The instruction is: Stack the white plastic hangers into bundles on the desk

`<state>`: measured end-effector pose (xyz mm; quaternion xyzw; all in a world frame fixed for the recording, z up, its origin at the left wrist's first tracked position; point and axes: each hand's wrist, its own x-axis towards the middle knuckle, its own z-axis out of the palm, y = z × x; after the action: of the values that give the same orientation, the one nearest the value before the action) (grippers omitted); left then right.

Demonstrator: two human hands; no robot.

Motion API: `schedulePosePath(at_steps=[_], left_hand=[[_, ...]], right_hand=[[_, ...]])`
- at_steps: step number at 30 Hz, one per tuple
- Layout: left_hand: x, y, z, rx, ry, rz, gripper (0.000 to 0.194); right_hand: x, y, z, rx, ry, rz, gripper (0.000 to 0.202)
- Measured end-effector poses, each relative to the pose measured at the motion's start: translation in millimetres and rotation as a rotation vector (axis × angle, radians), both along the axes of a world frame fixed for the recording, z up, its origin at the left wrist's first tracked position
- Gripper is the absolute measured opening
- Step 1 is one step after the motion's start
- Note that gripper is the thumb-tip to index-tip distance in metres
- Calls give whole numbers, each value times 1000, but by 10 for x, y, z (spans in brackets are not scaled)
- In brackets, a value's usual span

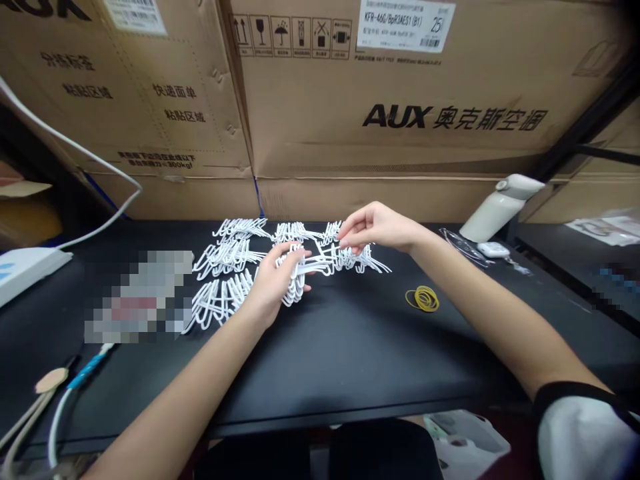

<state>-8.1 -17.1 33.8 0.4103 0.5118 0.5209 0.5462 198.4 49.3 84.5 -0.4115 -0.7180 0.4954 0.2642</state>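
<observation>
My left hand [270, 287] is closed around a bunch of thin white hooks [294, 288], their bent ends hanging below the fingers and their straight ends pointing right. My right hand [376, 225] pinches the end of one white hook [327, 252] between thumb and fingertips, just right of the bunch. Piles of similar white hooks lie on the black table: one pile [217, 303] left of my left hand, others [240, 230] behind it. Another pile [363, 259] sits beneath my right hand, partly covered by it.
Yellow rubber bands [423, 299] lie right of the hands. A white bottle [500, 208] leans at the back right, near a small white case [493, 249]. Large cardboard boxes [310, 140] wall off the back. A blurred-out flat object [140, 297] and cables [86, 370] lie left.
</observation>
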Motion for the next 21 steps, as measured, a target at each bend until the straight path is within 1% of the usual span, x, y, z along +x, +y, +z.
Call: schedulePosePath(at_steps=[3, 9, 14, 21], left_hand=[[0, 13, -8, -9, -6, 11, 28], [-4, 4, -9, 12, 8, 29, 29], [6, -5, -10, 45, 50, 10, 29], [28, 0, -40, 104, 133, -5, 30]], right_hand=[[48, 22, 36, 4, 0, 8, 25], [83, 0, 99, 37, -3, 26, 25], [10, -71, 91, 66, -13, 38, 27], [-117, -203, 55, 139, 1, 57, 22]])
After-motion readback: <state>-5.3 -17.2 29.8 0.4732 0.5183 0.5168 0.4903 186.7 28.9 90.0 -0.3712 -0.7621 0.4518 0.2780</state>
